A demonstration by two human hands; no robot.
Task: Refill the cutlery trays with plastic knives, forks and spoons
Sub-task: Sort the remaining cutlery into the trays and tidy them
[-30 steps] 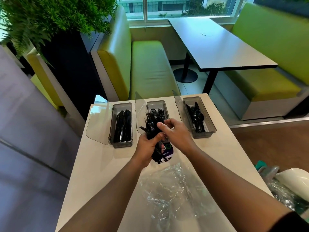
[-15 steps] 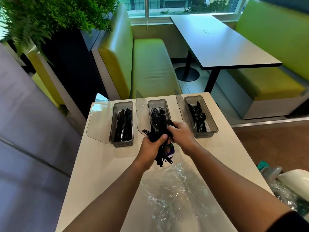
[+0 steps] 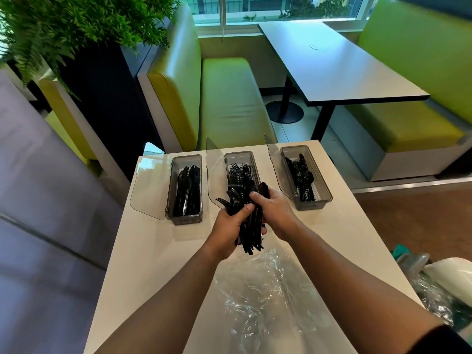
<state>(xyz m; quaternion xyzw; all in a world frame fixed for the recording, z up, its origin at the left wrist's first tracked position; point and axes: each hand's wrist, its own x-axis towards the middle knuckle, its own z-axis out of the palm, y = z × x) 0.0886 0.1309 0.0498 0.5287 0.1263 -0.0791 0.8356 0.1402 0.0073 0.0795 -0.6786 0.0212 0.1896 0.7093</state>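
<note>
My right hand (image 3: 275, 213) has closed round the fork bundle (image 3: 251, 233), which my left hand (image 3: 227, 226) also grips, over the near end of the middle tray (image 3: 238, 154). Knife tray (image 3: 186, 157) and spoon tray (image 3: 314, 201) look part filled; these forks still need dropping in.

Left hand (image 3: 226, 231) and right hand (image 3: 278, 213) grip a black cutlery bundle (image 3: 251, 227) by the middle tray (image 3: 238, 155).

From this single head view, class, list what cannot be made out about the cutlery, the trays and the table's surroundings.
Black cutlery bundle: piece count unclear in the head view; the left hand and right hand cover its middle.
Middle tray: near end hidden behind the hands.
White object at lower right: cut off by the frame edge.
Small item on the far dark table: too small to identify.
</note>
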